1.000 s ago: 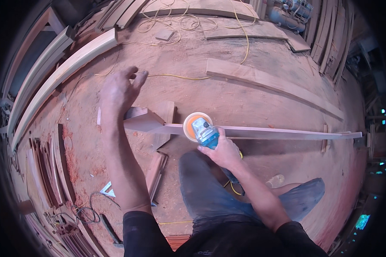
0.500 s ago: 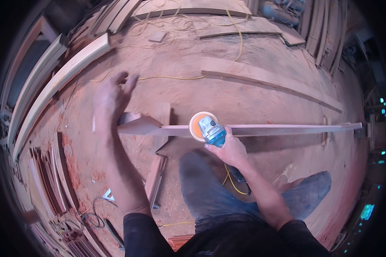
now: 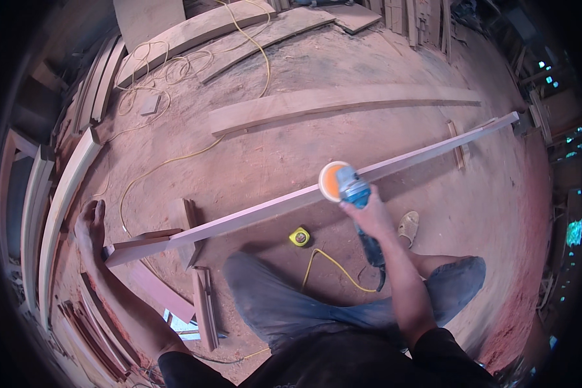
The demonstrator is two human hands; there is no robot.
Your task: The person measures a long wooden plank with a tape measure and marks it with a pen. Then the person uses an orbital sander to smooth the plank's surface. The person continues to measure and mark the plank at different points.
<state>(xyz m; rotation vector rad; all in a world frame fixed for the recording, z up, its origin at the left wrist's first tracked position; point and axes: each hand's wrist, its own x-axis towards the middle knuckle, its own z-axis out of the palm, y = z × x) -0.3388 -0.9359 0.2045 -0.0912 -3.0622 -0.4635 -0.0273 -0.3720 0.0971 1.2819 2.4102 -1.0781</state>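
Note:
My right hand point(image 3: 374, 215) grips a blue-and-silver angle grinder point(image 3: 354, 186), whose round orange disc point(image 3: 333, 181) with a pale rim lies over the edge of a long, narrow wooden board point(image 3: 258, 210). The board runs on a slant from the near left to the far right. At its left end is my left hand point(image 3: 90, 226), fingers stretched out and holding nothing; whether its palm touches the wood I cannot tell. A short wood piece point(image 3: 152, 238) lies against the board near that end.
Wooden blocks point(image 3: 458, 152) lie under the board. A yellow tape measure point(image 3: 299, 237) and the yellow cord point(image 3: 313, 258) are on the dusty floor. Beyond lies a wide plank point(image 3: 343, 100); curved timbers point(image 3: 68, 207) stand at the left. A blue-white square point(image 3: 182, 325) lies near my left arm.
My left hand has gone from above the board to beside its left end. The view has shifted, and the board now looks more slanted. The tape measure has come into sight.

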